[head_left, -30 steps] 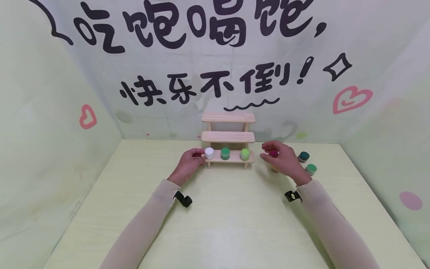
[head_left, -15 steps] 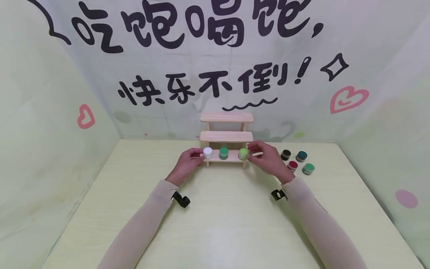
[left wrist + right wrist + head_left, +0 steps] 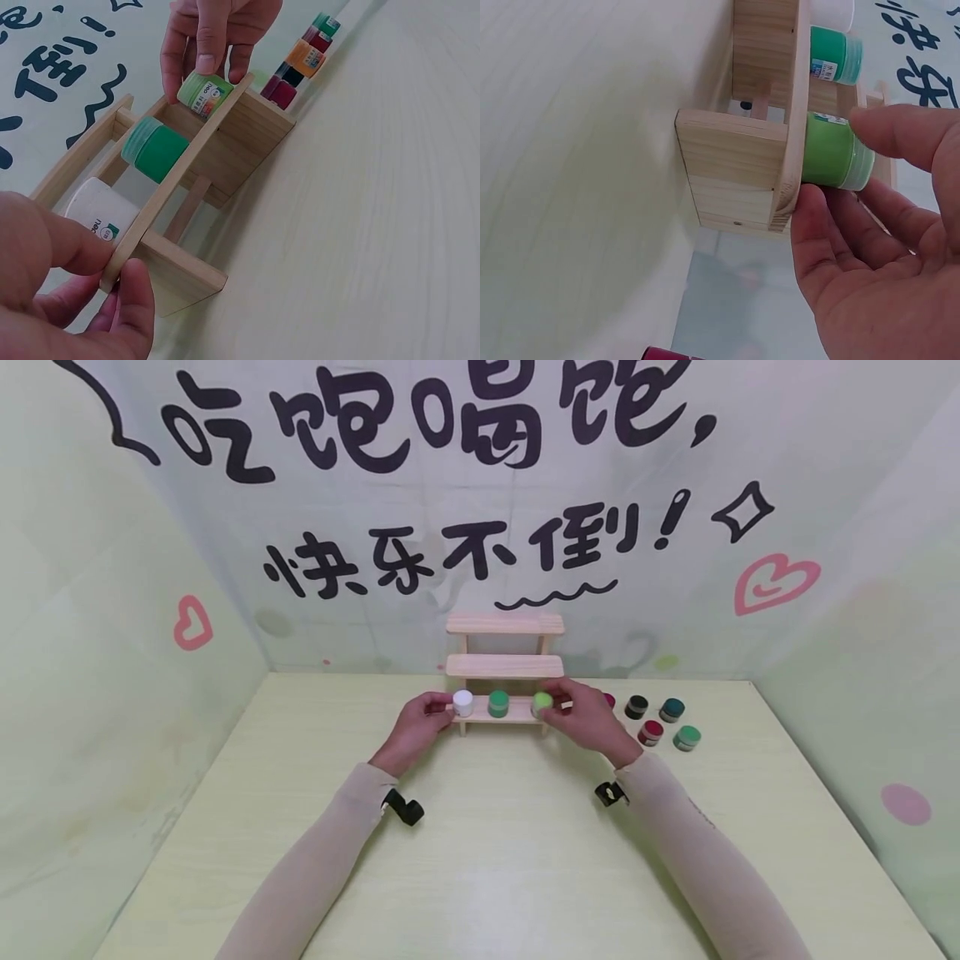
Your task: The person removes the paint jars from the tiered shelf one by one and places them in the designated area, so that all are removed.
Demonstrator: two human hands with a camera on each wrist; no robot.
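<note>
The right hand [image 3: 592, 720] has its fingers clamped on the light green jar [image 3: 827, 154], the thumb on one side and other fingers on the opposite side; this jar stands upright at the right end of the lowest board of a wooden rack [image 3: 505, 665]; the left hand [image 3: 414, 728] has its fingers closed about the left end of this same board, just beside the white jar [image 3: 462, 703], and whether it also presses this jar I cannot tell surely; between these two jars stands the green jar [image 3: 498, 704], apart from both; the rack is placed on the table [image 3: 480, 860], near the back wall [image 3: 375, 635], which bears large black characters; to the right of the rack are a black jar [image 3: 636, 707], a teal jar [image 3: 672, 710], a red jar [image 3: 650, 732], a second green jar [image 3: 687, 738] and a magenta jar [image 3: 609, 700], partly hidden by the right hand.
</note>
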